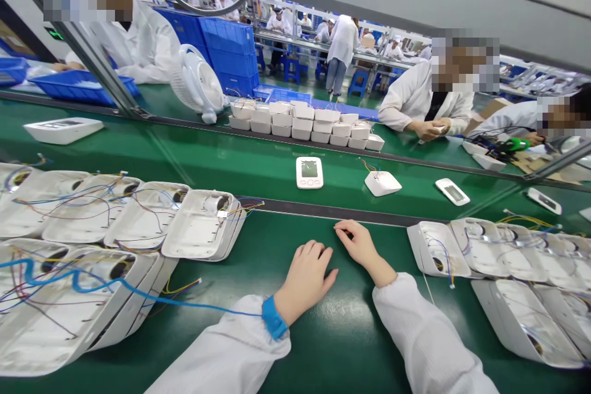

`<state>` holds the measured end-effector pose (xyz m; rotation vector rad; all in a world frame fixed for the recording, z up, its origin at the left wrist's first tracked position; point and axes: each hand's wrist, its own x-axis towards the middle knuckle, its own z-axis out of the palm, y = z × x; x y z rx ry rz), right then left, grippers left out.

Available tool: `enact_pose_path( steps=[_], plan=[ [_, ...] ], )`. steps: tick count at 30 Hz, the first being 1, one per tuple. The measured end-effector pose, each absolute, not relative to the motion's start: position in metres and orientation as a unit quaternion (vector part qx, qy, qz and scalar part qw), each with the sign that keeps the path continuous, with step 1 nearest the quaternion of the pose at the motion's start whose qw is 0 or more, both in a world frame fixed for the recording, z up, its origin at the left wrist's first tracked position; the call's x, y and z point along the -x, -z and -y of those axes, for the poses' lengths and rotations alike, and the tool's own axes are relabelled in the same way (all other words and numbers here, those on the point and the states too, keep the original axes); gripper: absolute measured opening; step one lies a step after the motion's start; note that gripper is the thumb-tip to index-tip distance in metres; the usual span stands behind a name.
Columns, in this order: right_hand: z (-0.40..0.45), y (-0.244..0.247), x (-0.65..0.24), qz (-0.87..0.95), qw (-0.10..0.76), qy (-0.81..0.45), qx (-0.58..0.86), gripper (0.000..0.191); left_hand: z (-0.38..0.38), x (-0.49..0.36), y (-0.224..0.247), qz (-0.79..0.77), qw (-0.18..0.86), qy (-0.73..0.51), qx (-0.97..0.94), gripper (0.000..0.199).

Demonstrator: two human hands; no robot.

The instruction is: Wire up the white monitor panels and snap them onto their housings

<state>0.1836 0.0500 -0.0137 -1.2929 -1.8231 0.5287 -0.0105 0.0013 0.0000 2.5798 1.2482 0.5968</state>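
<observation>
Seeing a stack of open white shells (194, 237) with loose wires, well left of the white monitor (309, 173). Hovering the left hand (307, 277) palm-down over the green bench (332, 351), nearside of that monitor, with relaxed, spread, empty fingers, and wearing a blue wristband (275, 318). Spotting the monitor lying face-up, just beyond both hands. Curling the right hand (362, 249) nearside and right of the monitor, thumb close to fingertips, honestly not telling whether gripping anything. Noticing a wired shell (384, 184) right of the monitor, plus more casings (492, 252) farther right.
</observation>
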Motion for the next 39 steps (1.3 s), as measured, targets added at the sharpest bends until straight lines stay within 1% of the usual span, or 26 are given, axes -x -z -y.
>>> enact_pose_path(
  steps=[2,3,7,9,12,16,19,21,22,25,27,32,34,39],
  plan=[
    [-0.050,0.013,-0.183,0.725,0.409,-0.209,0.514,0.016,-0.002,0.010,-0.001,-0.425,0.111,-0.200,-0.876,0.026],
    [-0.050,0.012,-0.183,0.725,0.408,-0.209,0.514,0.016,-0.002,0.010,-0.001,-0.426,0.113,-0.200,-0.875,0.023],
    [-0.050,0.012,-0.183,0.724,0.407,-0.210,0.516,0.016,-0.002,0.011,0.000,-0.423,0.108,-0.235,-0.869,0.024],
    [-0.050,0.014,-0.183,0.722,0.406,-0.213,0.518,0.016,0.000,0.011,-0.001,-0.418,0.087,-0.276,-0.861,0.031],
    [-0.051,0.017,-0.184,0.722,0.406,-0.214,0.518,0.015,0.001,0.012,-0.003,-0.411,0.067,-0.312,-0.854,0.048],
    [-0.051,0.017,-0.184,0.724,0.404,-0.211,0.518,0.015,0.000,0.012,-0.001,-0.424,0.115,-0.255,-0.861,0.065],
    [-0.050,0.015,-0.184,0.724,0.404,-0.208,0.520,0.016,-0.002,0.011,0.002,-0.434,0.139,-0.231,-0.860,0.069],
    [-0.050,0.013,-0.183,0.724,0.405,-0.207,0.518,0.016,-0.003,0.012,0.003,-0.431,0.140,-0.231,-0.861,0.065],
    [-0.050,0.012,-0.183,0.725,0.405,-0.208,0.517,0.016,-0.003,0.012,0.002,-0.429,0.139,-0.230,-0.862,0.059],
    [-0.049,0.011,-0.183,0.724,0.404,-0.209,0.518,0.017,-0.003,0.012,0.001,-0.425,0.135,-0.220,-0.867,0.034],
    [-0.048,0.011,-0.182,0.722,0.406,-0.210,0.520,0.017,-0.003,0.012,-0.001,-0.425,0.135,-0.217,-0.868,0.024],
    [-0.053,0.016,-0.182,0.682,0.436,-0.206,0.550,0.019,-0.004,0.011,0.000,-0.425,0.137,-0.227,-0.865,0.025],
    [-0.064,0.017,-0.186,0.657,0.451,-0.209,0.567,0.024,-0.004,0.012,0.001,-0.425,0.141,-0.231,-0.864,0.025],
    [-0.121,0.016,-0.202,0.581,0.496,-0.222,0.605,0.055,-0.004,0.013,0.000,-0.425,0.148,-0.230,-0.863,0.026]
  ],
)
